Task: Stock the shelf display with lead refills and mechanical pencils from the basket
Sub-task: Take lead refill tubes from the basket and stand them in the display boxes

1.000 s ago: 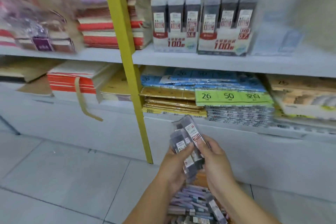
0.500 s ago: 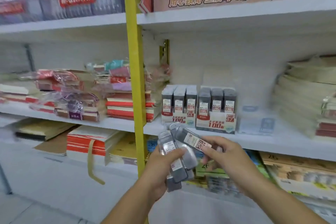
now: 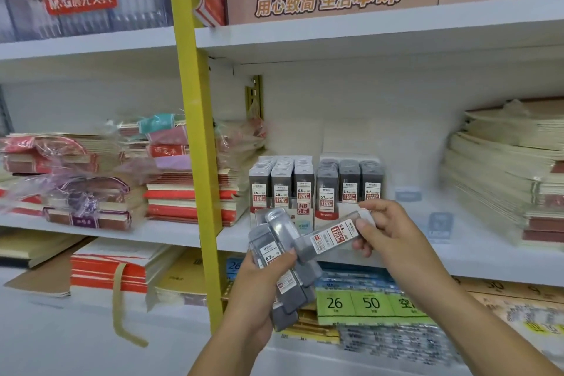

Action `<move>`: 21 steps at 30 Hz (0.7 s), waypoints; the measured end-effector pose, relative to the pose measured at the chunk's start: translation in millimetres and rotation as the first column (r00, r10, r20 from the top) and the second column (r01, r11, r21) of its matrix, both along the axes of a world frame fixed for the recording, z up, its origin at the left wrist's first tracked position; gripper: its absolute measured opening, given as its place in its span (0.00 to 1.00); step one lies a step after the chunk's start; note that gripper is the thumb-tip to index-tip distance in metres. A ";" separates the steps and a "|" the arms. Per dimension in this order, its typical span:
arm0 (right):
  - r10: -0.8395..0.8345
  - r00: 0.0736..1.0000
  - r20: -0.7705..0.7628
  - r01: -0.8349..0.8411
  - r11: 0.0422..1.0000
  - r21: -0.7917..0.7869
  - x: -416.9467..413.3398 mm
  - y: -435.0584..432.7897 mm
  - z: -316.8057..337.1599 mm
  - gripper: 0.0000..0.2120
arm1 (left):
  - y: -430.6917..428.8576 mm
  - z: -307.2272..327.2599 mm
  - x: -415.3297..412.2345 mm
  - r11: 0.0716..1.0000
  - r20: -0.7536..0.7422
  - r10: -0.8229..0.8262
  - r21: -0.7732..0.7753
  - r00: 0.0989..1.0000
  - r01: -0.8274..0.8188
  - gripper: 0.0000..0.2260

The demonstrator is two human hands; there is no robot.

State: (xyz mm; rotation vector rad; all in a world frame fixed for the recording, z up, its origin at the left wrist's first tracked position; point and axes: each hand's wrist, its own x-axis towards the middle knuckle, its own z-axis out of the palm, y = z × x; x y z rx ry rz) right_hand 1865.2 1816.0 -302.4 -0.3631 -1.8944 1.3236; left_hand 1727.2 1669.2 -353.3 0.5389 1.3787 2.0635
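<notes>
The left hand (image 3: 251,296), just right of the yellow post (image 3: 198,162) and low in the view, is clamped round a bundle of lead refill cases (image 3: 279,256): its thumb (image 3: 285,254) presses across the front labels, while its other fingers are hidden behind the cases. The right hand (image 3: 389,230), further right of the post and a little higher, pinches 1 single case (image 3: 331,236) by its pale cap end between thumb and curled fingers (image 3: 364,246). That case lies almost level, reads 0.5 on its label, and its dark end overlaps the top of the bundle. The bundle's cases fan over each other, so only 3 or 4 can be told apart and the exact count cannot be made out; 1 of them shows a 0.7 label. Behind both hands, on the white shelf board (image 3: 476,259) right of the post, stand 2 display boxes side by side and touching: the 0.5 display box (image 3: 280,186) nearer the post and the 0.7 display box (image 3: 349,183) beyond it, each showing 3 front rows of upright cases. The hands and held cases cover the lower fronts of both boxes. Left of the post lie notebook stacks (image 3: 91,192) in crumpled wrap, too blurred to count, and far right of it a paper stack (image 3: 500,180) is cut off by the frame edge.
</notes>
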 end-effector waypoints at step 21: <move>-0.364 0.903 0.227 0.060 0.632 0.773 -92.0 12.7 90.1 0.12 | -14.9 11.8 -45.6 0.997 -0.037 0.070 0.015 0.997 -0.070 0.08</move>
